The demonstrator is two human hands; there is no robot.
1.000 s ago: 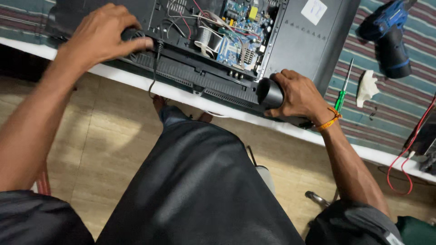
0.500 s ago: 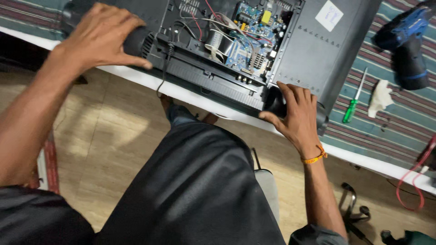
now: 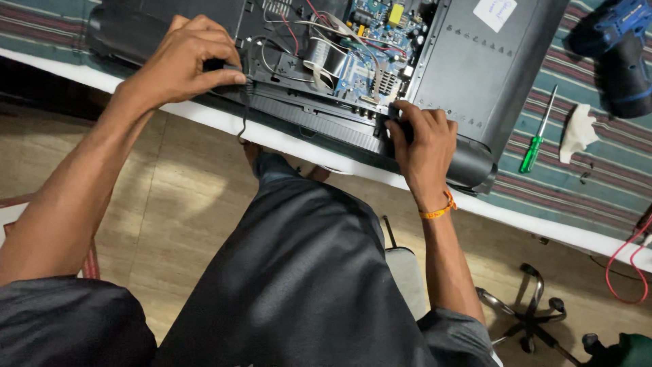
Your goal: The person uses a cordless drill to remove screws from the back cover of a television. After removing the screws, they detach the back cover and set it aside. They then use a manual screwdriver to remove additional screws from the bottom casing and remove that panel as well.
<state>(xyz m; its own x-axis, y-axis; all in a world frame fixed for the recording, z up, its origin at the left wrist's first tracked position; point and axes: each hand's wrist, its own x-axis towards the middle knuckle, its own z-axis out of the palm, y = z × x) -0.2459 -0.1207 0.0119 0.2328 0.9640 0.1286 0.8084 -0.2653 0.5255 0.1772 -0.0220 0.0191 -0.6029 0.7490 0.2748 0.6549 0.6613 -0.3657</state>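
While it lies face down at the table's near edge, the black television (image 3: 475,61) shows its open back: blue circuit board (image 3: 373,41), grey ribbon cable (image 3: 324,61), red wires. Left hand (image 3: 183,64) pinches the lower frame; right hand (image 3: 424,146) grips the bottom edge beside it.

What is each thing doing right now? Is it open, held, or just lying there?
Television: face down, back partly open, circuit board showing.
Left hand: gripping the television's near edge.
Right hand: gripping the near edge too.
Green screwdriver: lying flat, untouched.
Blue drill: lying down, untouched.
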